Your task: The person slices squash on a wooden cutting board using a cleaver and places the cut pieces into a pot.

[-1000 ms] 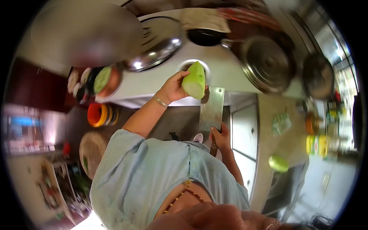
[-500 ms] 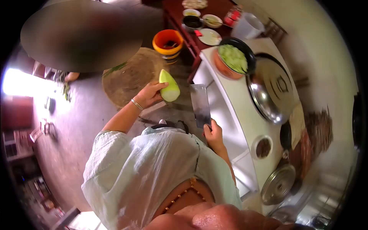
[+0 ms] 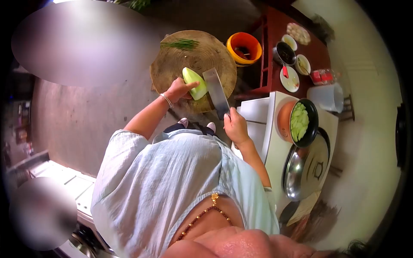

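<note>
My left hand (image 3: 180, 89) is closed on a pale green gourd piece (image 3: 194, 84), its thumb lying across the side. My right hand (image 3: 235, 127) grips the handle of a cleaver (image 3: 217, 93), whose broad blade points away from me, close to the right of the gourd. Both are in front of a round wooden chopping block (image 3: 215, 53); whether they touch it cannot be made out. Green stalks (image 3: 180, 44) lie on the block's far part.
An orange bucket (image 3: 244, 48) stands right of the block. A red table (image 3: 275, 26) holds bowls and plates. On the white counter (image 3: 273, 146) are a pan of sliced green pieces (image 3: 300, 122) and a large metal lid (image 3: 301, 172).
The view has turned from the counter to the chopping block. The gourd piece and cleaver have stayed in my hands and are now in front of the block, closer together.
</note>
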Motion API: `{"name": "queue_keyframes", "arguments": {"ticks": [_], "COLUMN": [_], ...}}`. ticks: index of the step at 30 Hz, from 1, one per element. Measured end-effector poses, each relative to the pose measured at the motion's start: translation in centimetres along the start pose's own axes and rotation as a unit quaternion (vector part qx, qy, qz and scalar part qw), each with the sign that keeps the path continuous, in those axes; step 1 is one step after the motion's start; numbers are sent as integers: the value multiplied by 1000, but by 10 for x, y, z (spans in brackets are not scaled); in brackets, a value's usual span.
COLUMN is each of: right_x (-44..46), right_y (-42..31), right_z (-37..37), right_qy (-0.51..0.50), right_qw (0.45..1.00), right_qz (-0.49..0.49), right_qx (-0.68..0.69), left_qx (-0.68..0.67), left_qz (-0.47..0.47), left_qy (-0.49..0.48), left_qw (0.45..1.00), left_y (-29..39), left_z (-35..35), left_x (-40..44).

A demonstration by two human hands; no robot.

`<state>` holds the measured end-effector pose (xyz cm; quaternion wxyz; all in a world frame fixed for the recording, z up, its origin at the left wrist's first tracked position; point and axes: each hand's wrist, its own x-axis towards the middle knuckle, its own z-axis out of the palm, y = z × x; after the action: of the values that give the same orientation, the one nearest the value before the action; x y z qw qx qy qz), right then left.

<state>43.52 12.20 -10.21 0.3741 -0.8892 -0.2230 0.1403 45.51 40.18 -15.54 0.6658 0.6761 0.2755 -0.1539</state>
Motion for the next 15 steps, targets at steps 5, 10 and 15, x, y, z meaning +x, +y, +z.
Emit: {"name": "queue_keyframes", "arguments": {"ticks": [5, 10, 15], "right_x": [29, 38, 42], "right_y": [10, 5, -4], "right_z": [-12, -20, -15], "right_qy": [-62, -76, -98], "right_qw": [997, 994, 993], "right_qz": [-49, -68, -50], "right_qx": [-25, -30, -38], "left_qx": [73, 70, 83], "left_qz": [-19, -2, 2], "left_qy": [45, 53, 24], "left_qw": [996, 996, 996], "left_y": [7, -1, 9], "left_z": [4, 8, 4], "left_x": [-7, -3, -5]}}
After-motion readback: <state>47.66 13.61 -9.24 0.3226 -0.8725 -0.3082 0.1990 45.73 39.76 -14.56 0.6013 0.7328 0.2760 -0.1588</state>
